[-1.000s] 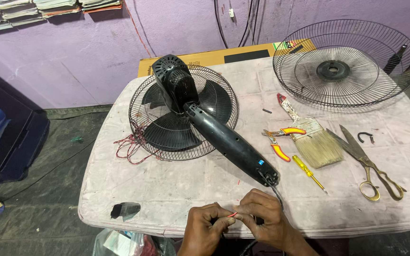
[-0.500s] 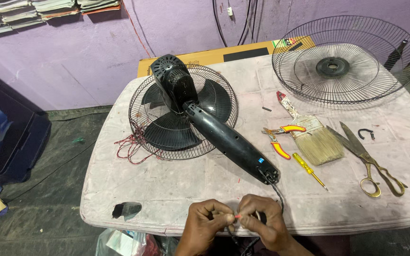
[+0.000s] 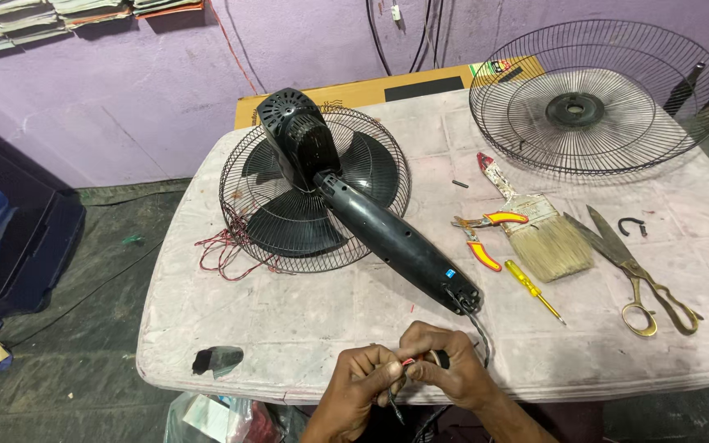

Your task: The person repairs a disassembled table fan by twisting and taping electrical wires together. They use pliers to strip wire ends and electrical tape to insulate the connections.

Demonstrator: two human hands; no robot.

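Pinched together at the near table edge: left hand (image 3: 363,379) and right hand (image 3: 445,373), fingers closed narrow on the thin wires (image 3: 408,365) coming out of the black cable (image 3: 479,332) at the foot of the fan stem (image 3: 400,246). Red insulation just visible between the fingertips; whether bare strands are twisted cannot be told.

Best done slowly here, by judgement: short grip close to the wire ends, strands kept together, no hard pull against the cable where it enters the stem, wrists braced on the table (image 3: 305,320).

Little room near the front edge; hands partly over the drop, so anything small let go could fall to the floor. Free tabletop to the left of the hands, apart from a dark scrap (image 3: 217,359). To the right, near but not touching: yellow screwdriver (image 3: 535,291), pliers (image 3: 482,238), paintbrush (image 3: 535,230), scissors (image 3: 638,267). Further back, fan head in its rear guard (image 3: 313,189) with loose red wire (image 3: 227,250) hanging near the left edge, and the front guard (image 3: 596,94) at the far right corner.
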